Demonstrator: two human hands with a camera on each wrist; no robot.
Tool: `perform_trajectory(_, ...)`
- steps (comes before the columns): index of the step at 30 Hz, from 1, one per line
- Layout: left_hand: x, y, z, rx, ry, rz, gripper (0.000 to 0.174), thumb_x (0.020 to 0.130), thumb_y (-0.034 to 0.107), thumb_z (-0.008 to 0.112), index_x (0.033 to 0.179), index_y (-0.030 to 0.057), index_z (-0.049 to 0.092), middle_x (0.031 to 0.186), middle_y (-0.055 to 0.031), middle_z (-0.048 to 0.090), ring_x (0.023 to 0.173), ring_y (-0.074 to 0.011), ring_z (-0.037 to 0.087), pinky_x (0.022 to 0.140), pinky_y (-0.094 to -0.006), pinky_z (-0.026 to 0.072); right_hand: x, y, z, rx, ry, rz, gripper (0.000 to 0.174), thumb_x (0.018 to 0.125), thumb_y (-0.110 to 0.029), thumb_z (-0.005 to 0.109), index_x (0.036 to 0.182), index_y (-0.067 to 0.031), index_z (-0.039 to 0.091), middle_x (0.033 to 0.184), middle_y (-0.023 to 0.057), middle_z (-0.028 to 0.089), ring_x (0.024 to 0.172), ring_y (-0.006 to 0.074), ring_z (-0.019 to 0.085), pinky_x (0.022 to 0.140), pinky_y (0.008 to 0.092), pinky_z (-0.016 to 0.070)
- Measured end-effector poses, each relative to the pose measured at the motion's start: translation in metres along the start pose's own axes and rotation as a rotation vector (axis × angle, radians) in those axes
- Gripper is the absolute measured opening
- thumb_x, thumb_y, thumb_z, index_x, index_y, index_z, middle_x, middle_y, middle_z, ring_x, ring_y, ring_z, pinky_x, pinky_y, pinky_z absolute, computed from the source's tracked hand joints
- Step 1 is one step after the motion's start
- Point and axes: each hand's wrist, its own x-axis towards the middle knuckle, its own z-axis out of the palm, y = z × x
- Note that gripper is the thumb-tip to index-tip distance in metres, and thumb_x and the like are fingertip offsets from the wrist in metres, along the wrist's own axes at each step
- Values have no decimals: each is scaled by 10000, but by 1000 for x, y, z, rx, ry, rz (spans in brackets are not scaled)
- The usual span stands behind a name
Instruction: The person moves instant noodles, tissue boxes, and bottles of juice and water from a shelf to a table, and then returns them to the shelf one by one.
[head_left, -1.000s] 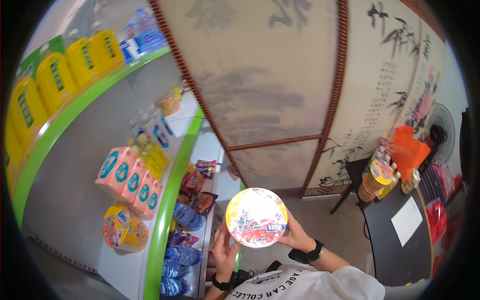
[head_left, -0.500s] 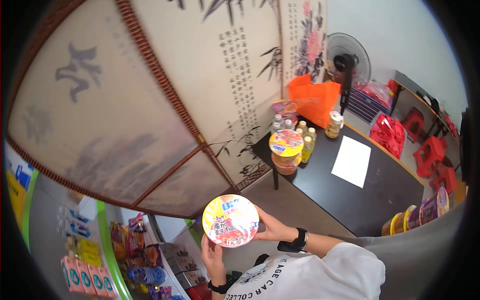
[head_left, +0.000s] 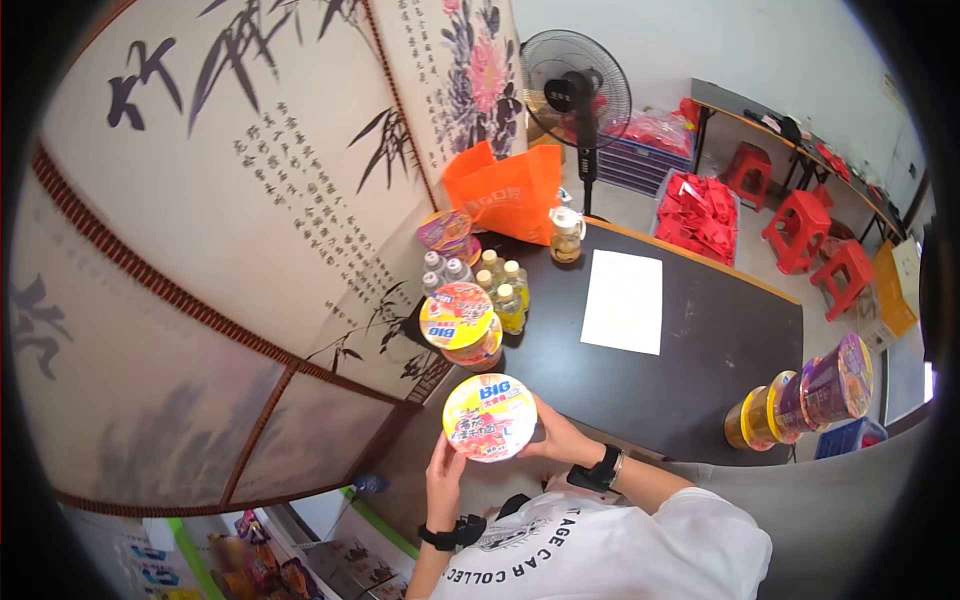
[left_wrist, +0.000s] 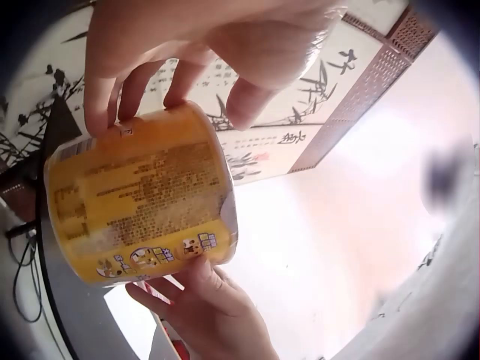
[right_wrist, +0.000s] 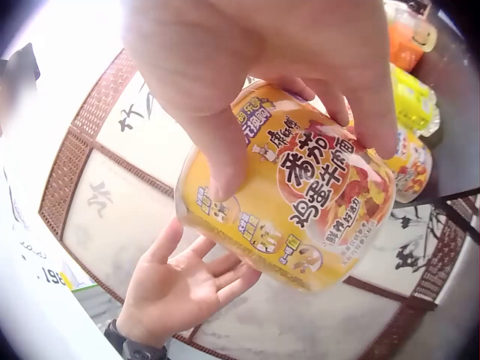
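Observation:
A yellow noodle bucket with a round printed lid is held upright in front of the white shirt. My left hand supports it at its left side; in the right wrist view that hand lies palm up against the bucket's lower edge with straight fingers. My right hand grips the other side, and in the right wrist view its thumb and fingers curl round the printed wall. On the black table, just beyond the held bucket, similar noodle buckets stand beside several small bottles.
A white sheet, a glass jar and an orange bag are on the table. Several buckets line its right end. A fan stands behind, red stools farther right, a painted screen at left.
The head view has swung right, from the shelves to the black table. Both hands still hold the bucket, which is now close to the table's near left corner.

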Motion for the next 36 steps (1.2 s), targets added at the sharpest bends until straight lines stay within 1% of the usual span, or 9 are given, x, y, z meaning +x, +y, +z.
perform_trajectory(7,58,-23,26,161,-261,-236,512,904,155,566,1365,34,378,1157,-22,539,974,-77,497,817,-222,418,-16,38,-28,0,262,179,987,587,-155,839,1378,-21,264,1323,146,441,1236,244,422,1041,359,320)
perform_trajectory(11,87,-7,38,111,-394,-181,573,884,117,587,1381,-4,328,1235,-62,501,1103,-136,477,941,-270,376,-8,18,-39,33,352,127,937,625,-118,821,1380,-42,272,1303,128,458,1199,211,449,1001,343,371)
perform_trajectory(13,101,7,39,143,-472,-24,604,875,92,589,1391,-19,294,1281,-87,466,1168,-162,448,991,-299,346,5,-9,-40,-20,412,109,942,637,-120,821,1393,-52,262,1297,112,452,1177,205,465,956,348,418)
perform_trajectory(15,115,28,36,177,-468,70,645,863,75,596,1404,-17,257,1331,-107,424,1200,-178,433,1006,-318,342,25,-26,-43,-123,416,24,951,641,-142,827,1399,-60,259,1295,106,449,1175,203,468,937,353,437)
perform_trajectory(17,134,44,33,130,-459,214,638,853,69,617,1396,2,288,1330,-93,361,1158,-176,459,933,-311,426,52,-36,-43,-121,411,-36,943,645,-144,825,1398,-62,263,1292,104,449,1175,203,468,938,354,438)
perform_trajectory(22,182,75,20,83,-350,329,664,867,92,602,1408,-20,235,1385,-103,333,1201,-175,414,981,-319,381,132,-38,-29,-39,371,-156,907,651,-137,817,1381,-54,285,1283,101,445,1158,207,474,931,349,443)
perform_trajectory(25,210,79,3,31,-285,272,617,883,103,571,1399,-19,256,1325,-104,426,1200,-169,410,1017,-306,323,172,-27,-19,-105,340,-131,935,648,-98,813,1397,-55,255,1303,84,442,1179,182,463,952,356,434)
perform_trajectory(30,221,67,-7,42,-258,212,590,898,110,548,1399,-10,262,1332,-101,421,1198,-167,415,1013,-298,320,183,-9,-14,-352,364,-183,905,683,-105,777,1402,-51,230,1294,150,440,1154,241,486,902,359,460)
perform_trajectory(36,220,54,-9,-3,-177,187,552,913,116,531,1390,-9,283,1317,-102,441,1191,-163,427,1009,-290,319,179,-1,-15,-306,325,-150,902,702,-104,761,1407,-30,203,1309,158,427,1165,253,483,896,368,462)
